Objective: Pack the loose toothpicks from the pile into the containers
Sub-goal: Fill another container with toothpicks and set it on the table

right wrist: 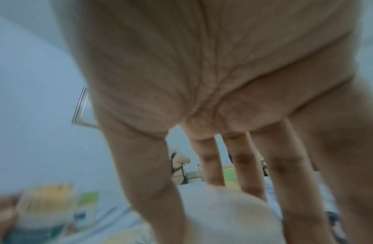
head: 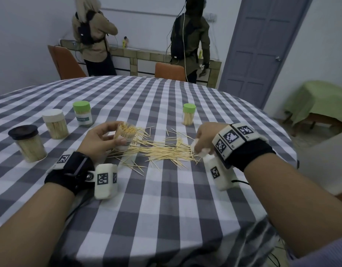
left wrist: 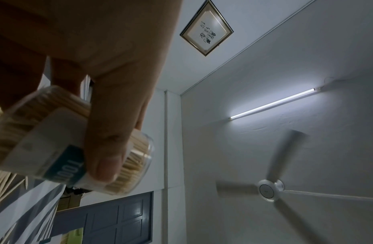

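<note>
1. The checked tablecloth point(head: 166, 199) lay grey and white before me.
2. Two orange chairs point(head: 169, 71) stood at the far edge of the table.
3. Two people point(head: 95, 35) faced a tiled counter point(head: 147, 54), their backs to me.
4. A grey door point(head: 262, 45) was on the right, and a green-draped table point(head: 318, 101) beside it.
5. Overhead were a ceiling fan point(left wrist: 271, 189), a lit tube lamp point(left wrist: 273, 103) and a framed picture point(left wrist: 206, 28).

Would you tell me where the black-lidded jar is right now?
In the head view, the black-lidded jar stands far left on the table, beside the white-lidded jar.
</note>
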